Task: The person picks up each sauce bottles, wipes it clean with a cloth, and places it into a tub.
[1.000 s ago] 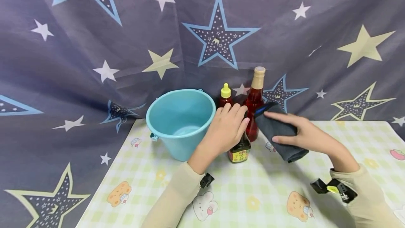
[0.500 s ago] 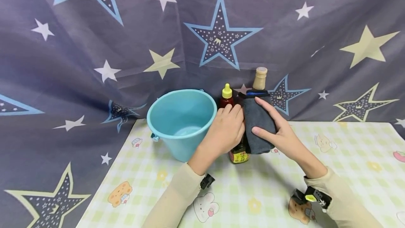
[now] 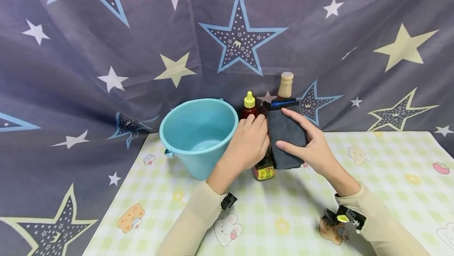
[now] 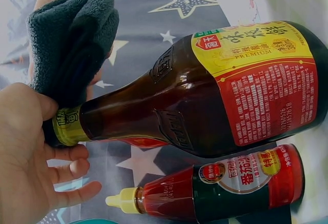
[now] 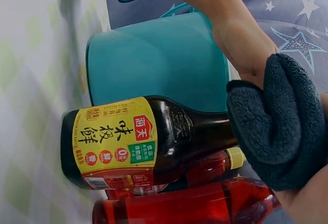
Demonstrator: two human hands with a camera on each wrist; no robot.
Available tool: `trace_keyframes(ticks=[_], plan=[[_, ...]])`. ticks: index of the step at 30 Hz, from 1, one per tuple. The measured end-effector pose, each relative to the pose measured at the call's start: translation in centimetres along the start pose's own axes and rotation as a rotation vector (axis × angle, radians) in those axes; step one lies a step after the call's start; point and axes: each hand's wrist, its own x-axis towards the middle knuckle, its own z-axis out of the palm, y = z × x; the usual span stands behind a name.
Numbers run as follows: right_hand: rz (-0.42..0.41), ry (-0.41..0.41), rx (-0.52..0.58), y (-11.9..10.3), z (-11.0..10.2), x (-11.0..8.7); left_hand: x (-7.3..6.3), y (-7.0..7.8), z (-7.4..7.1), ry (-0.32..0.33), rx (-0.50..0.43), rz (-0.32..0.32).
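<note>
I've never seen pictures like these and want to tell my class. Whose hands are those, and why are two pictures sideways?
There's no robot: these are a person's own two hands. A head camera looks down in the big picture. The left wrist camera and right wrist camera take the other two, so standing bottles look sideways.

On the checked tablecloth are a blue bucket, a soy sauce bottle, a yellow-capped red sauce bottle and a tall red bottle.

The left hand grips the soy sauce bottle near its top. The right hand holds a dark cloth close by.
</note>
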Motion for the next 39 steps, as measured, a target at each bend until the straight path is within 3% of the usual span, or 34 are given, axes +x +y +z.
trace_keyframes(ticks=[6,22,29,36,39], plan=[[-0.022,0.041,-0.024,0.06,0.03,-0.24,-0.13,0.06,0.23,0.005,-0.022,0.003],[0.014,0.006,-0.089,0.63,-0.14,-0.58,-0.36,0.16,0.75,-0.014,-0.033,0.005],[0.014,-0.016,-0.056,0.5,0.1,-0.17,-0.3,-0.29,0.64,0.014,-0.024,0.016],[0.119,-0.096,0.029,0.68,0.1,0.07,-0.18,-0.32,0.53,0.006,-0.045,0.02],[0.127,-0.104,0.034,0.88,0.11,0.32,0.02,-0.29,0.33,0.021,-0.038,0.028]])
